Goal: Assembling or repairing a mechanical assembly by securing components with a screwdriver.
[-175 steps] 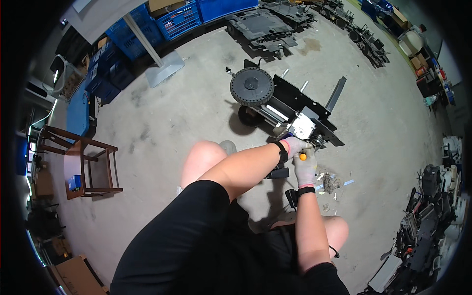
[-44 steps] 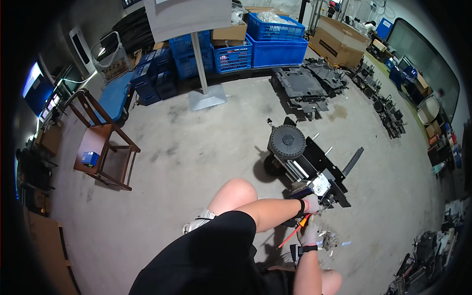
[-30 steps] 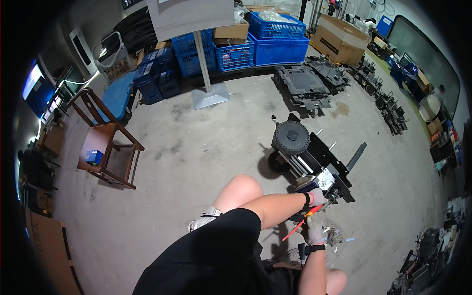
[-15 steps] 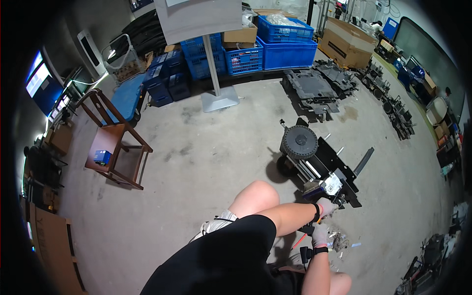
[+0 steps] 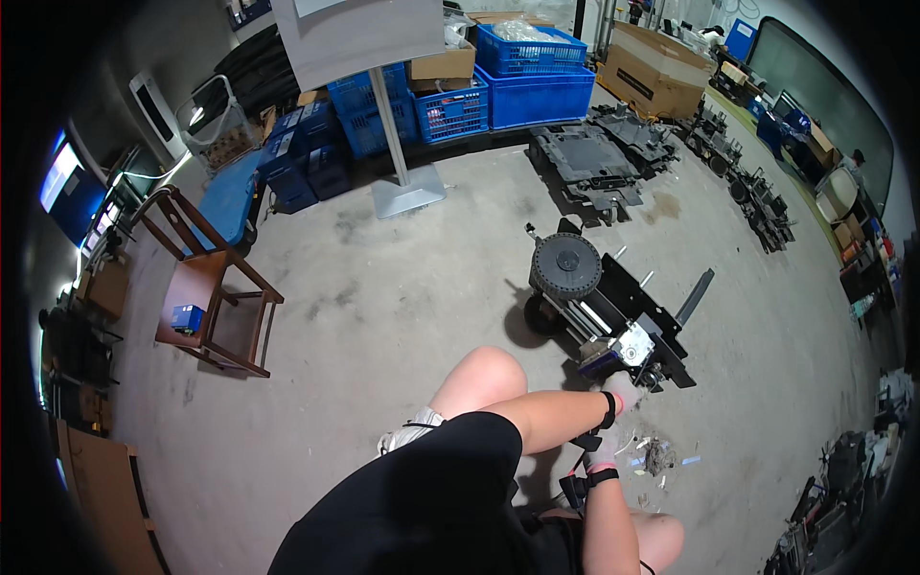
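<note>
A black wheeled chassis (image 5: 632, 292) lies tipped on the floor, with a large ribbed wheel (image 5: 567, 265) facing up and a silver motor-like housing (image 5: 633, 345) at its near end. My left hand (image 5: 625, 389), in a light glove, touches the chassis beside that housing; its fingertips are hidden. Just below, my gloved right hand (image 5: 604, 450) sits close under my left wrist with its fingers drawn in. Whatever it holds is too small and covered to name. Both wrists wear black straps with small dark devices.
Small scraps and a tangled grey clump (image 5: 659, 457) lie right of my hands. A wooden chair (image 5: 196, 287) bearing a blue box stands left. Behind are a sign stand (image 5: 409, 195), blue crates (image 5: 541, 99), a cardboard box (image 5: 655, 72) and black chassis parts (image 5: 585, 158).
The whole view has shifted slightly, so everything sits a little further left. My left hand stays at the chassis. The red stick seen by my right hand is now mostly out of sight.
</note>
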Demonstrator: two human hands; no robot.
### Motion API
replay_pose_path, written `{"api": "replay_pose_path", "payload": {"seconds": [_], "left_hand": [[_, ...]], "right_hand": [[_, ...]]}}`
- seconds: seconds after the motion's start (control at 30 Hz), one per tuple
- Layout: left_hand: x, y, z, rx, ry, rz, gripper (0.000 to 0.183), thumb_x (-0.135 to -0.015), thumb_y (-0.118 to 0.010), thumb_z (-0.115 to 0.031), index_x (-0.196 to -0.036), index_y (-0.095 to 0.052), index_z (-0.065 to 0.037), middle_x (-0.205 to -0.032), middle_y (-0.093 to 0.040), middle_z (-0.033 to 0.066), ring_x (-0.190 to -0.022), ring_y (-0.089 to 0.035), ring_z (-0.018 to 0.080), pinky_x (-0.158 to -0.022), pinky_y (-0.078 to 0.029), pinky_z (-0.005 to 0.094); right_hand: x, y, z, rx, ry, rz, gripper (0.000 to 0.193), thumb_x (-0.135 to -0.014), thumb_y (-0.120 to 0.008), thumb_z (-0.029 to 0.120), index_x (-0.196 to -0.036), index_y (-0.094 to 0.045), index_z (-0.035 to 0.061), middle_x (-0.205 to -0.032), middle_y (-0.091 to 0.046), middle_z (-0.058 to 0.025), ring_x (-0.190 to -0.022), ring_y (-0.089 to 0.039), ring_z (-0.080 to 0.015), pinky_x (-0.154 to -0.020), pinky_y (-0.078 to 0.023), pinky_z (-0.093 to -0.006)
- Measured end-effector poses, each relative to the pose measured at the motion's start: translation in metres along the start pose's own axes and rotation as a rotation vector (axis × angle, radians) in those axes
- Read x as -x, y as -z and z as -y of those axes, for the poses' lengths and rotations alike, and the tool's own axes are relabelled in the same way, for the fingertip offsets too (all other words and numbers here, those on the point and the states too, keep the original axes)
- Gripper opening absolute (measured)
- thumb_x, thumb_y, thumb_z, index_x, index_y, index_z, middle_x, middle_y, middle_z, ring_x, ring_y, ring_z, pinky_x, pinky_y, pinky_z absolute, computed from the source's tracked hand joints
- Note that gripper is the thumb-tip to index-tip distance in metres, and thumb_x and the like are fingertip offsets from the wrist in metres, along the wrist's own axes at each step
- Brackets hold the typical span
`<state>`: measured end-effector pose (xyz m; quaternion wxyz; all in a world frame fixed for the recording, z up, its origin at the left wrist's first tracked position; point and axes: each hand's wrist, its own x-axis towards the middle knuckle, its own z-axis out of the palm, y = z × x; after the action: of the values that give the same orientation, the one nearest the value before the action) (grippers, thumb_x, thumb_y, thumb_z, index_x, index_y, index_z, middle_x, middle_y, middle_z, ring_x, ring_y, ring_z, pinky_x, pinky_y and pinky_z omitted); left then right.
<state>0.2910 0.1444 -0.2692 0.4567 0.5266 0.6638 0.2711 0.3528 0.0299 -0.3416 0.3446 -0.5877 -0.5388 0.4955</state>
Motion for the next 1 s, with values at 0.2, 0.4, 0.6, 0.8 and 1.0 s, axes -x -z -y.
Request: {"api": "replay_pose_path", "payload": {"seconds": [0.2,0.4,0.6,0.8,1.0], "left_hand": [[-0.011,0.005,0.005,0.495,0.219,0.379,0.040,-0.091,-0.061,-0.039,-0.081,-0.069,-0.001,-0.069,-0.066,0.0110,-0.056,-0.061,0.0236,-0.051,-0.047,0.0389],[-0.008,0.002,0.006,0.771,0.276,0.591,0.036,-0.095,-0.059,-0.046,-0.081,-0.060,-0.012,-0.073,-0.060,0.0034,-0.059,-0.053,0.0151,-0.054,-0.042,0.0340],[-0.016,0.015,0.007,0.259,0.208,0.347,0.049,-0.095,-0.058,-0.049,-0.095,-0.062,0.000,-0.083,-0.064,0.0136,-0.063,-0.065,0.0236,-0.051,-0.053,0.0371],[-0.014,-0.006,-0.009,0.070,0.085,0.018,0.051,-0.099,-0.048,-0.045,-0.105,-0.064,0.003,-0.096,-0.069,0.0287,-0.098,-0.068,0.0400,-0.085,-0.053,0.0496],[-0.012,0.001,0.000,0.514,0.234,0.205,0.062,-0.102,-0.039,-0.053,-0.084,-0.064,0.000,-0.066,-0.063,0.0140,-0.048,-0.061,0.0259,-0.043,-0.049,0.0414]], "right_hand": [[0.026,0.001,0.042,-0.751,-0.249,-0.028,0.013,-0.092,-0.063,0.018,-0.103,-0.061,0.0113,-0.088,-0.065,-0.0030,-0.074,-0.064,-0.0179,-0.061,-0.053,-0.0325],[0.042,0.004,0.084,-0.913,-0.633,-0.082,0.054,-0.092,-0.047,0.071,-0.103,-0.060,0.0194,-0.074,-0.060,0.0014,-0.048,-0.049,-0.0152,-0.047,-0.045,-0.0298],[0.043,-0.019,0.072,-0.732,-0.522,-0.170,0.042,-0.099,-0.047,0.054,-0.084,-0.052,0.0154,-0.058,-0.044,0.0022,-0.042,-0.041,-0.0122,-0.039,-0.033,-0.0273],[0.024,-0.017,-0.015,0.410,0.100,-0.606,0.034,-0.084,-0.070,0.032,-0.106,-0.062,0.0061,-0.067,-0.062,-0.0059,-0.044,-0.049,-0.0143,-0.039,-0.033,-0.0328],[0.062,-0.010,0.099,-0.984,-0.551,-0.038,0.050,-0.099,-0.040,0.062,-0.087,-0.053,0.0149,-0.065,-0.048,0.0021,-0.047,-0.040,-0.0116,-0.042,-0.030,-0.0268]]}}
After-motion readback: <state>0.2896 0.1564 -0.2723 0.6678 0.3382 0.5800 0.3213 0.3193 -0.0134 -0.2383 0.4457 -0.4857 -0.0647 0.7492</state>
